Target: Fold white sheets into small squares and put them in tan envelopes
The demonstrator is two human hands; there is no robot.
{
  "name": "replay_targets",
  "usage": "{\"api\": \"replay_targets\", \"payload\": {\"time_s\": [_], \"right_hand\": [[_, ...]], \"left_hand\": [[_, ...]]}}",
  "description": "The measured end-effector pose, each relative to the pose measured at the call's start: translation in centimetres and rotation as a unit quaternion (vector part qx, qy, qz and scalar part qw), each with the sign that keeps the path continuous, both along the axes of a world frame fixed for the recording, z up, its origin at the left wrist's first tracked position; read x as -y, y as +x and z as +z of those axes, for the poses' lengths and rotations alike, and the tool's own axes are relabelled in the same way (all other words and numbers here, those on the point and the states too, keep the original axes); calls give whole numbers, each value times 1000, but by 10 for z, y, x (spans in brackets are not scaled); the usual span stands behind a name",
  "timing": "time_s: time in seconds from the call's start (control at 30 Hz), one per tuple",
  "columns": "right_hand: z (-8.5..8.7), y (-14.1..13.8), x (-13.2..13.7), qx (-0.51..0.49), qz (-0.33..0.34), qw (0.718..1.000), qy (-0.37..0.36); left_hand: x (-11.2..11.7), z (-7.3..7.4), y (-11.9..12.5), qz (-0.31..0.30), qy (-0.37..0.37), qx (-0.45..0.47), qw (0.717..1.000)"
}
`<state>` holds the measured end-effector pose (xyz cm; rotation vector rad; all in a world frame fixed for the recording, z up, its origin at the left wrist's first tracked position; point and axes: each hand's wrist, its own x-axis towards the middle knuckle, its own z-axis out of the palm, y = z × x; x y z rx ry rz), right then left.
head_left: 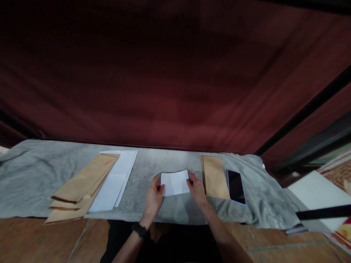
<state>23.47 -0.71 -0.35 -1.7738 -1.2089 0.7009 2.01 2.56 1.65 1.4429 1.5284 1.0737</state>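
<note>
Between my two hands is a white sheet of paper, small and looking folded, held just over the grey cloth. My left hand pinches its left edge, thumb on top. At the opposite edge my right hand grips the paper the same way, fingers partly hidden behind it. Close to the right hand lies a neat stack of brown envelopes. Off to the left, white paper sheets lie partly under a fanned pile of brown envelopes.
A phone with a dark screen lies right of the envelope stack. The grey cloth covers a long narrow surface, its front edge close to my body. A dark red curtain hangs behind. White boards and a black bar stand at the right.
</note>
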Motion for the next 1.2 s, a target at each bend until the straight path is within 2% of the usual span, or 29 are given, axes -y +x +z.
{"api": "replay_targets", "payload": {"time_s": [0.1, 0.2, 0.33, 0.4, 0.5, 0.63, 0.73, 0.83, 1.0, 1.2], "right_hand": [[-4, -4, 2, 138, 6, 990, 3], [-7, -10, 5, 284, 10, 959, -1], [-5, -14, 7, 370, 2, 929, 0], [-2, -16, 9, 384, 6, 923, 15], [1, -25, 14, 375, 55, 923, 60], [-7, -40, 20, 372, 114, 917, 87], [-15, -47, 24, 398, 115, 907, 72], [-19, -48, 26, 417, 119, 900, 56], [-17, -41, 28, 416, 88, 904, 42], [-15, -25, 35, 418, 59, 904, 74]], "left_hand": [[3, -2, 3, -46, 9, -124, 991], [4, -3, 5, -65, 15, -197, 978], [3, -4, 5, -75, 27, -262, 962], [4, -4, 5, -81, 31, -297, 951], [8, -2, 3, -89, 46, -357, 929], [12, -4, 13, -101, 155, -409, 893], [13, -11, 31, -170, 213, -396, 877], [13, -20, 46, -229, 209, -403, 861], [10, -31, 39, -225, 192, -419, 859], [7, -35, 30, -179, 175, -437, 864]]}}
